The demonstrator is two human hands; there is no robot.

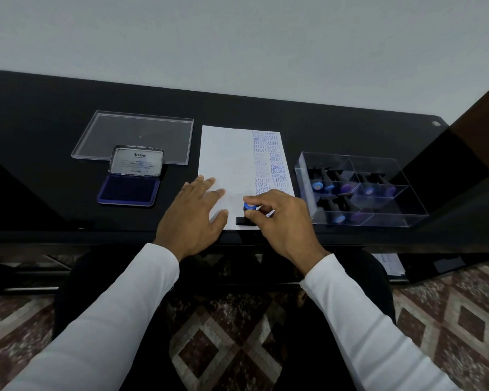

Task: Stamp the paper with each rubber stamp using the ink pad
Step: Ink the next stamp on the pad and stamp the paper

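Observation:
A white paper (226,159) lies on the black desk, its right side covered with blue stamped words such as SAMPLE, AIR MAIL and FRAGILE. My right hand (280,221) grips a rubber stamp (249,207) with a blue cap; its black base rests on the paper's near edge. My left hand (194,218) lies flat on the paper's near left corner, fingers spread. The open ink pad (129,190) with blue ink sits to the left, its metal lid raised.
A clear plastic lid (133,134) lies behind the ink pad. A clear compartment box (359,190) at the right holds several more stamps with blue and purple caps. The desk's near edge (96,235) runs just below my hands. A wall stands behind the desk.

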